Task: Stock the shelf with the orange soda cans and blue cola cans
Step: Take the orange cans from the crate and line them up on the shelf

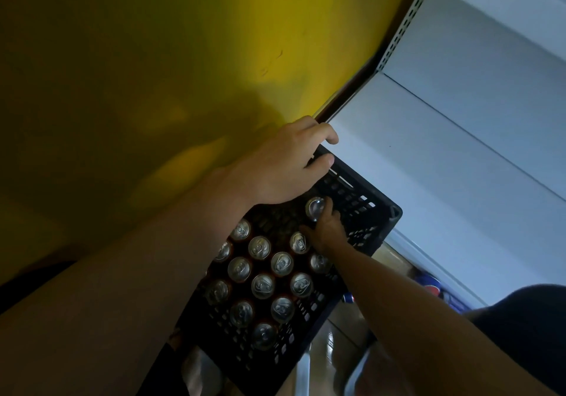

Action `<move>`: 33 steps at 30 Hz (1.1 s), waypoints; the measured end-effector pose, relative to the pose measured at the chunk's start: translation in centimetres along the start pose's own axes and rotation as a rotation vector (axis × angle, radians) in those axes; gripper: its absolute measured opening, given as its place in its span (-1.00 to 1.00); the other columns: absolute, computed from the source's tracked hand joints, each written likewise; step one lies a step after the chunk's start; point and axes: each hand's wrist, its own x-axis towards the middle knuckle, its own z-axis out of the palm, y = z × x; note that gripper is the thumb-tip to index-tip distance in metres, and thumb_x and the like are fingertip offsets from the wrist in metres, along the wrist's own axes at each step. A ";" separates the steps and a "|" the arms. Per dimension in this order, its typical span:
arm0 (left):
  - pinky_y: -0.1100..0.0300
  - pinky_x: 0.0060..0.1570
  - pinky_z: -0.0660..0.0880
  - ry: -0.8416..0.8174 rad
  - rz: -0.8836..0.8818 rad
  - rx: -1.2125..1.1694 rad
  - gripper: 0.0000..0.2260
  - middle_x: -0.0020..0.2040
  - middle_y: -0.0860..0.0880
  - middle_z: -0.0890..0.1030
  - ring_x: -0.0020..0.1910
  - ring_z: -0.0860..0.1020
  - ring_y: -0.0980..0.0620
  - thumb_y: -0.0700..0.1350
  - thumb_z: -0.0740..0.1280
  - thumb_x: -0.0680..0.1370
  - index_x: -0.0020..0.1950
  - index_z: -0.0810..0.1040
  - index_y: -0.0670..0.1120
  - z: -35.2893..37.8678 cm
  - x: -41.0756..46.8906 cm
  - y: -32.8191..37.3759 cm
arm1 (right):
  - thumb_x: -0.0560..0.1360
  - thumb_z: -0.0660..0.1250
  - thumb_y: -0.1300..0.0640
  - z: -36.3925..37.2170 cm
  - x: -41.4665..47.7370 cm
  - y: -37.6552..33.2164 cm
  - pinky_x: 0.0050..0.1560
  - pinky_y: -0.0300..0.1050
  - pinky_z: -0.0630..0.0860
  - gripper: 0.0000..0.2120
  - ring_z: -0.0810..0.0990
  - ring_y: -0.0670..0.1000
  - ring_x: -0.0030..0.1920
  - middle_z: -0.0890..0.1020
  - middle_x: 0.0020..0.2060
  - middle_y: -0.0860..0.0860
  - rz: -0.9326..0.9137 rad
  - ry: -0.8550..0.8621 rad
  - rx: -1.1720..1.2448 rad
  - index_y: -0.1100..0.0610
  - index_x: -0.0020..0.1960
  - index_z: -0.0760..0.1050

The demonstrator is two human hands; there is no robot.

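I have the left hand [284, 163] curled over the far rim of the black crate [355, 199], thumb on one side and fingers on the other. I judge that this grip steadies the crate and keeps it tipped against the edge of the white shelf [444, 157] while the other hand works inside it. The right hand [326, 230] reaches down into the far end of the crate, with its fingers wrapped around one can [315, 207], which stands apart from the others. This looks to me like the start of lifting it out for the shelf.

The crate holds the orange soda cans [263, 285], upright with their silver tops facing me, packed in loose rows across the near and middle parts. The far end is mostly bare mesh floor. The light is dim, so their sides read only as probably orange-brown.

The blue cola cans [430, 285] lie outside the crate, low on the right beneath the shelf edge and partly hidden. The shelf board in front of me carries no cans that I can see. A yellow wall [153, 74] fills the left.
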 end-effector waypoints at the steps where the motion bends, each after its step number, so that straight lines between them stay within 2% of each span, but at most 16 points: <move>1: 0.09 0.17 0.44 0.000 -0.002 -0.003 -0.71 0.27 -0.01 0.50 0.16 0.51 0.01 -0.05 0.25 0.65 0.35 0.49 -0.08 0.0 0.0 0.0 | 0.49 0.49 0.00 0.2 -0.4 0.2 0.32 0.15 0.45 -0.06 0.41 0.30 0.38 0.24 0.48 0.27 0.003 0.030 0.015 0.07 0.61 -0.08; 4: 0.15 0.17 0.41 0.003 0.004 -0.003 -0.71 0.28 0.00 0.50 0.17 0.51 0.01 -0.06 0.25 0.65 0.36 0.49 -0.08 0.0 -0.1 0.4 | 0.45 0.50 -0.09 1.2 -1.1 0.6 0.22 0.12 0.54 -0.11 0.47 0.25 0.31 0.32 0.42 0.21 -0.095 0.016 -0.212 0.05 0.57 0.05; 6: 0.21 0.17 0.39 0.007 0.011 0.000 -0.71 0.28 0.00 0.50 0.20 0.49 0.04 -0.06 0.25 0.65 0.36 0.49 -0.08 0.2 -0.1 0.7 | 0.45 0.48 -0.11 1.7 -1.0 0.4 0.22 0.09 0.53 -0.14 0.47 0.25 0.31 0.33 0.41 0.20 -0.197 -0.118 -0.390 0.05 0.58 0.09; 9: 0.10 0.19 0.41 0.000 0.026 0.015 -0.71 0.27 -0.01 0.51 0.17 0.52 0.00 -0.06 0.25 0.65 0.36 0.48 -0.09 0.4 -0.3 1.0 | 0.43 0.51 -0.08 2.1 -0.4 0.4 0.29 0.09 0.49 -0.13 0.46 0.31 0.32 0.29 0.42 0.21 -0.256 -0.324 -0.491 -0.02 0.59 0.12; 11: 0.09 0.21 0.40 0.000 0.039 0.016 -0.71 0.28 -0.02 0.51 0.20 0.50 0.01 -0.06 0.24 0.65 0.36 0.49 -0.09 0.5 -0.5 1.0 | 0.42 0.52 -0.01 2.2 -0.3 0.4 0.29 0.13 0.50 -0.14 0.47 0.33 0.31 0.27 0.42 0.20 -0.277 -0.393 -0.560 -0.04 0.58 0.14; 15: 0.21 0.22 0.40 -0.013 0.035 0.001 -0.70 0.30 -0.01 0.50 0.26 0.46 0.06 -0.05 0.24 0.66 0.37 0.48 -0.09 0.1 -1.0 0.7 | 0.50 0.43 0.18 2.1 -0.6 -0.4 0.18 0.10 0.54 -0.36 0.54 0.30 0.23 0.33 0.39 0.22 -0.308 -0.326 -0.610 0.03 0.52 0.26; 18: 0.56 0.03 0.30 -0.027 -0.001 0.016 -0.69 0.32 0.00 0.48 0.14 0.42 0.16 -0.06 0.24 0.66 0.39 0.47 -0.08 -0.4 -1.2 0.2 | 0.51 0.40 0.11 1.2 -1.5 -0.7 0.17 0.11 0.54 -0.38 0.55 0.30 0.22 0.37 0.36 0.20 -0.327 -0.255 -0.591 0.00 0.51 0.25; 21: 0.66 -0.10 0.25 -0.045 -0.048 0.014 -0.69 0.34 -0.01 0.47 0.12 0.40 0.20 -0.06 0.23 0.67 0.41 0.45 -0.06 -0.8 -1.3 0.3 | 0.51 0.40 0.00 -1.2 -3.1 -1.8 0.12 0.07 0.53 -0.41 0.56 0.24 0.23 0.45 0.34 0.14 -0.358 -0.181 -0.527 -0.05 0.48 0.27; 24: 0.51 -0.09 0.29 -0.079 -0.081 0.037 -0.68 0.36 -0.01 0.46 0.16 0.43 0.15 -0.13 0.23 0.66 0.43 0.43 -0.04 -1.1 -1.4 0.6 | 0.44 0.43 -0.14 -5.2 -4.9 -4.3 0.05 -0.04 0.49 -0.38 0.58 0.17 0.17 0.54 0.23 0.09 -0.421 -0.126 -0.506 -0.06 0.43 0.32; 28: 0.22 0.21 0.39 -0.239 -0.140 0.077 -0.49 0.42 0.01 0.40 0.31 0.42 0.08 -0.32 0.23 0.57 0.47 0.35 0.05 -1.2 -1.3 2.0 | 0.29 0.47 -0.22 -11.8 -8.7 -8.0 -0.06 -0.08 0.45 -0.33 0.55 0.11 0.01 0.51 0.05 0.02 -0.502 0.010 -0.427 -0.08 0.32 0.36; 31: 0.00 0.45 0.32 -0.308 -0.137 0.071 -0.26 0.53 -0.02 0.27 0.49 0.30 -0.02 -0.28 0.32 0.48 0.60 0.13 0.07 -0.8 -1.2 3.5 | 0.24 0.50 -0.20 -16.6 -12.5 -9.7 -0.14 -0.08 0.46 -0.36 0.55 0.02 -0.08 0.54 -0.06 -0.06 -0.559 0.158 -0.274 -0.12 0.27 0.41; 33: 0.00 0.44 0.35 -0.263 -0.074 -0.041 -0.10 0.52 -0.03 0.31 0.49 0.32 0.01 -0.20 0.42 0.39 0.62 0.01 0.09 -0.6 -1.2 4.7 | 0.23 0.53 -0.13 -19.2 -15.2 -10.1 -0.09 -0.18 0.51 -0.39 0.59 -0.09 -0.06 0.60 -0.04 -0.13 -0.599 0.274 -0.107 -0.14 0.23 0.44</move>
